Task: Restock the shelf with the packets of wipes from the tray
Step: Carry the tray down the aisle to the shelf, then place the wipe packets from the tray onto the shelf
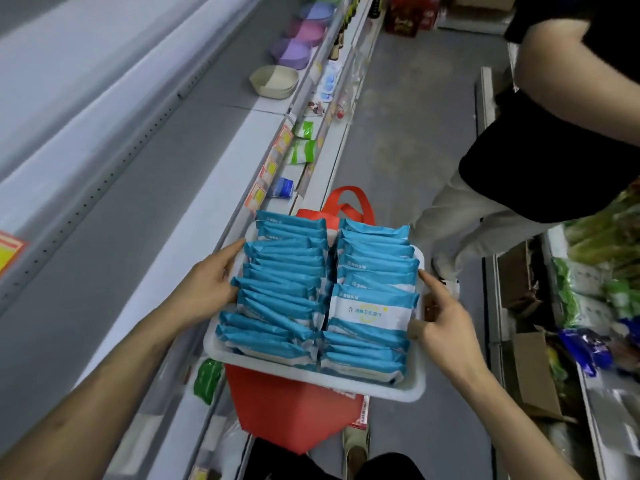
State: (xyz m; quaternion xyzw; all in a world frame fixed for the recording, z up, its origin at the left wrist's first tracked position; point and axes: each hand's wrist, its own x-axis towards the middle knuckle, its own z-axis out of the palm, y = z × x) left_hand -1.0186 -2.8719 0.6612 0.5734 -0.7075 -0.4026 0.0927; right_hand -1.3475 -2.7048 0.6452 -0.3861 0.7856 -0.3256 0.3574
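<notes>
Head view: one tray (311, 379) hangs between both hands, the left hand (211, 278) curled over one rim and the right hand (446, 327) pinching the opposite rim, forefinger straight. Its packets (372, 310) stand in two rows (roughly a dozen each), long axes running hand to hand. The shelf (104, 237) lies beyond the left hand, the nearer one.

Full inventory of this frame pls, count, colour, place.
tray: one, white, held above the red bag
packets of wipes: two rows, too overlapped to count, blue and white, in the tray
shelf: one run, grey, left
red bag: one, red, below the tray
beige bowl: one, beige, further along the shelf
purple and pink bowls: several, beyond the beige bowl
green packets: at least three, lower shelves
other person: one, black top, pale trousers, right
cardboard box: one, brown, lower right
left hand: grips tray's left rim
right hand: grips tray's right rim, index finger straight
</notes>
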